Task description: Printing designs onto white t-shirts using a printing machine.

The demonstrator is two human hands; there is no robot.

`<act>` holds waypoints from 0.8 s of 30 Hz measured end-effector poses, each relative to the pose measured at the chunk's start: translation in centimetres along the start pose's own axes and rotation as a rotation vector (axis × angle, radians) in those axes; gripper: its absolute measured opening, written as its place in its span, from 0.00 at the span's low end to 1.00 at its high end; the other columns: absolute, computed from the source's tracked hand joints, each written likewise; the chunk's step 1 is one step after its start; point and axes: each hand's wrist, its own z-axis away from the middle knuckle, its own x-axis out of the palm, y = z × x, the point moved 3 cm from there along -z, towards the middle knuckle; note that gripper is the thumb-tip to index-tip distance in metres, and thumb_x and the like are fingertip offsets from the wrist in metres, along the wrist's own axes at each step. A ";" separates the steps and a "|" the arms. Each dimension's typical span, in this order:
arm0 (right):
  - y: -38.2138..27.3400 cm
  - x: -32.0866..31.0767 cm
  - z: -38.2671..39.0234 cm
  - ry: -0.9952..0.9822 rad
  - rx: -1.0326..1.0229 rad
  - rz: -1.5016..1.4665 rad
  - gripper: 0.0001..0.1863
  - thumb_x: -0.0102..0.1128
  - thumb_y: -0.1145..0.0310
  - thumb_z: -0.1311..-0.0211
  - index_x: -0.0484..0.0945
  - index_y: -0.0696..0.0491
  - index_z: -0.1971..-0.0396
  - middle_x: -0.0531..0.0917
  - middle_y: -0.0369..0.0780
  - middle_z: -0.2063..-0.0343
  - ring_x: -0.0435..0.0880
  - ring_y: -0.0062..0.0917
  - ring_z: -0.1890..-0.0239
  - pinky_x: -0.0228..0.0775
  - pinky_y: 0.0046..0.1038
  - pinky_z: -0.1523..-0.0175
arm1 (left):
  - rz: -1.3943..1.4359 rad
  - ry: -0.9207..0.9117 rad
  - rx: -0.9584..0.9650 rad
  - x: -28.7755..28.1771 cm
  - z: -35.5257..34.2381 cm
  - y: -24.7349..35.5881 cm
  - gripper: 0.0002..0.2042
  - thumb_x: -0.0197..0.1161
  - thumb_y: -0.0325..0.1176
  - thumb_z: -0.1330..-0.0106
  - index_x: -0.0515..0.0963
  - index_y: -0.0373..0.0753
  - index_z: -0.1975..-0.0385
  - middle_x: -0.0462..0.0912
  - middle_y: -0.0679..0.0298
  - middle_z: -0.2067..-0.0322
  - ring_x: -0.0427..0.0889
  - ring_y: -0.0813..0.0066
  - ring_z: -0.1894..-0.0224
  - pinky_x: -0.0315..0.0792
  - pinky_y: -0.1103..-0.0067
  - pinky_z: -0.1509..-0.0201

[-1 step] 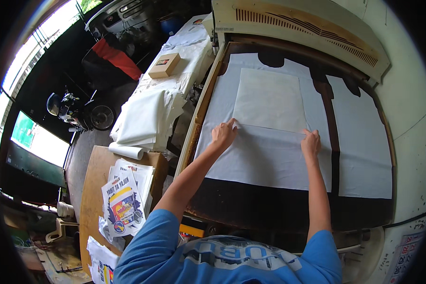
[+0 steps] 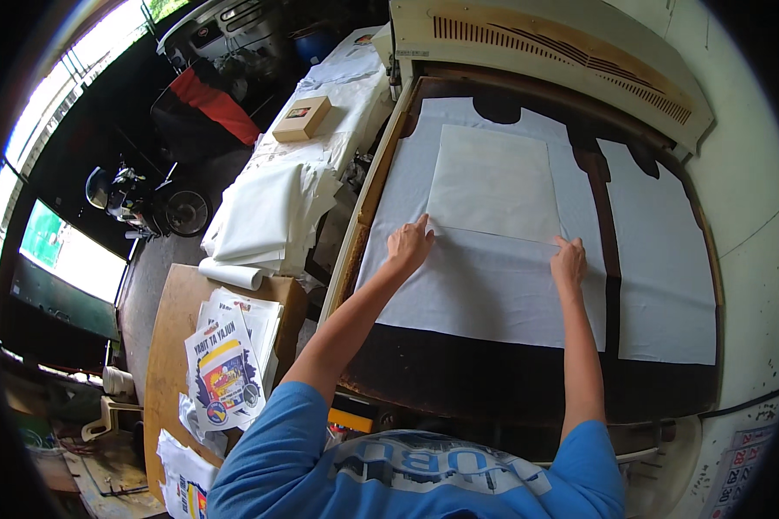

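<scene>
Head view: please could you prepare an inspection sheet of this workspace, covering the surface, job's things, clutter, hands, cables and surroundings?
Surface: flat dark-brown bed, partly covered by cloth.
Job's things: white rectangular sheet lying flat on the larger white cut cloth panel; narrower white cloth panel to the right, apart.
Clutter: loose printed white paper sheets on the brown wooden table; tan rectangular box on the white-covered table beyond.
Hands: bare left hand at the sheet's near left corner, bare right hand at its near right corner; whether the fingers pinch it is unclear.
Cables: none clearly identifiable.
Surroundings: beige vented housing behind the bed; dark motorcycle at far left.
</scene>
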 end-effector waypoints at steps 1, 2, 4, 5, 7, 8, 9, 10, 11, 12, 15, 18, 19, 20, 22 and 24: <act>0.0 -0.1 0.0 -0.005 0.000 0.012 0.18 0.50 0.78 0.50 0.79 0.50 0.58 0.73 0.45 0.65 0.75 0.39 0.59 0.69 0.35 0.54 | 0.012 0.013 -0.004 -0.3 0.3 0.0 0.19 0.54 0.41 0.40 0.70 0.45 0.50 0.80 0.53 0.71 0.80 0.55 0.66 0.72 0.64 0.64; 0.0 -0.2 0.0 0.004 0.001 0.005 0.18 0.50 0.78 0.50 0.78 0.51 0.58 0.73 0.45 0.65 0.75 0.39 0.59 0.70 0.35 0.54 | 0.029 0.021 -0.015 -0.7 0.7 -0.2 0.20 0.55 0.42 0.40 0.70 0.45 0.49 0.80 0.53 0.70 0.80 0.55 0.66 0.72 0.64 0.64; -0.2 -0.6 0.3 0.045 -0.020 0.004 0.18 0.49 0.78 0.49 0.78 0.51 0.57 0.74 0.45 0.65 0.75 0.39 0.59 0.70 0.35 0.55 | 0.067 0.101 -0.006 -2.0 1.9 -0.9 0.20 0.55 0.42 0.41 0.70 0.44 0.48 0.80 0.53 0.70 0.80 0.55 0.66 0.72 0.65 0.64; -0.2 -0.8 0.5 0.075 -0.015 -0.019 0.18 0.49 0.78 0.49 0.77 0.51 0.57 0.74 0.45 0.64 0.75 0.39 0.59 0.70 0.35 0.55 | 0.087 0.174 0.008 -2.9 2.9 -1.9 0.20 0.55 0.42 0.41 0.71 0.44 0.49 0.80 0.53 0.70 0.80 0.55 0.66 0.72 0.65 0.64; -0.4 -1.4 1.5 0.130 -0.073 -0.085 0.17 0.49 0.78 0.48 0.77 0.51 0.57 0.74 0.44 0.64 0.76 0.38 0.60 0.70 0.35 0.56 | 0.130 0.374 0.010 -5.0 5.9 -4.9 0.17 0.57 0.39 0.41 0.72 0.44 0.52 0.80 0.56 0.71 0.80 0.58 0.67 0.73 0.66 0.65; -0.3 -1.9 2.3 0.146 -0.086 -0.104 0.16 0.49 0.78 0.48 0.77 0.51 0.59 0.74 0.43 0.64 0.76 0.37 0.60 0.70 0.35 0.56 | 0.136 0.445 -0.037 -6.0 7.8 -7.3 0.15 0.57 0.37 0.42 0.74 0.44 0.55 0.79 0.58 0.71 0.80 0.60 0.67 0.73 0.68 0.65; -0.3 -2.5 3.2 0.191 -0.129 -0.162 0.17 0.49 0.79 0.49 0.77 0.50 0.59 0.74 0.44 0.65 0.76 0.38 0.61 0.69 0.34 0.56 | 0.140 0.449 -0.126 -6.8 10.0 -10.3 0.14 0.57 0.36 0.42 0.74 0.44 0.56 0.79 0.59 0.71 0.79 0.61 0.67 0.73 0.69 0.66; 0.0 -2.9 4.1 0.128 -0.116 -0.245 0.17 0.49 0.80 0.50 0.77 0.52 0.60 0.75 0.45 0.66 0.76 0.38 0.62 0.68 0.34 0.57 | 0.138 0.524 -0.168 -7.7 12.7 -13.6 0.13 0.57 0.35 0.43 0.75 0.45 0.57 0.78 0.60 0.70 0.79 0.62 0.67 0.73 0.69 0.66; 0.0 -3.7 5.4 0.199 -0.211 -0.277 0.17 0.49 0.81 0.50 0.77 0.54 0.59 0.75 0.45 0.67 0.76 0.38 0.64 0.68 0.33 0.58 | 0.098 0.567 -0.262 -8.3 15.6 -17.1 0.13 0.57 0.34 0.43 0.75 0.43 0.58 0.77 0.60 0.70 0.79 0.62 0.67 0.73 0.70 0.64; 0.3 -4.5 6.5 0.174 -0.240 -0.229 0.16 0.49 0.80 0.50 0.77 0.55 0.60 0.75 0.45 0.68 0.75 0.38 0.65 0.67 0.33 0.58 | 0.095 0.593 -0.359 -8.7 18.9 -20.8 0.14 0.58 0.33 0.45 0.74 0.42 0.58 0.76 0.57 0.68 0.77 0.57 0.63 0.71 0.67 0.59; 0.8 -6.2 10.7 0.163 -0.258 -0.350 0.12 0.50 0.78 0.46 0.78 0.56 0.62 0.76 0.44 0.69 0.76 0.32 0.68 0.69 0.30 0.66 | -0.150 0.453 -0.755 -8.1 30.2 -30.2 0.18 0.61 0.34 0.47 0.71 0.37 0.56 0.73 0.53 0.58 0.74 0.56 0.55 0.70 0.68 0.53; -0.3 -6.7 14.7 0.088 -0.187 -0.315 0.11 0.50 0.78 0.44 0.79 0.56 0.62 0.78 0.44 0.65 0.77 0.32 0.66 0.70 0.29 0.65 | -0.142 0.246 -1.030 -5.7 39.5 -35.7 0.28 0.65 0.43 0.49 0.66 0.34 0.52 0.69 0.50 0.54 0.72 0.54 0.52 0.69 0.66 0.50; -1.2 -7.0 16.2 0.075 -0.191 -0.330 0.11 0.50 0.78 0.44 0.79 0.56 0.63 0.78 0.44 0.65 0.77 0.33 0.66 0.70 0.29 0.65 | -0.109 0.198 -1.041 -4.8 41.7 -36.5 0.30 0.66 0.46 0.49 0.64 0.35 0.51 0.69 0.50 0.54 0.71 0.54 0.51 0.68 0.66 0.50; -2.0 -7.7 17.9 0.064 -0.189 -0.341 0.11 0.50 0.77 0.44 0.79 0.55 0.63 0.78 0.44 0.65 0.77 0.33 0.65 0.70 0.29 0.65 | -0.073 0.154 -1.035 -3.7 43.3 -37.0 0.33 0.66 0.49 0.50 0.63 0.35 0.49 0.69 0.50 0.54 0.71 0.53 0.50 0.68 0.65 0.50; -5.3 -9.0 20.6 0.027 -0.199 -0.354 0.10 0.51 0.77 0.44 0.79 0.56 0.63 0.78 0.43 0.66 0.78 0.32 0.65 0.70 0.27 0.66 | -0.223 0.167 -0.935 -2.2 45.2 -36.9 0.34 0.66 0.52 0.52 0.65 0.36 0.50 0.69 0.51 0.54 0.72 0.54 0.51 0.69 0.66 0.51; -9.4 -11.2 23.2 -0.017 -0.182 -0.477 0.08 0.54 0.76 0.44 0.78 0.57 0.64 0.78 0.42 0.67 0.77 0.31 0.66 0.69 0.26 0.65 | -0.435 0.248 -0.798 -1.3 45.3 -36.5 0.28 0.65 0.47 0.50 0.68 0.37 0.53 0.70 0.53 0.54 0.74 0.56 0.53 0.70 0.67 0.53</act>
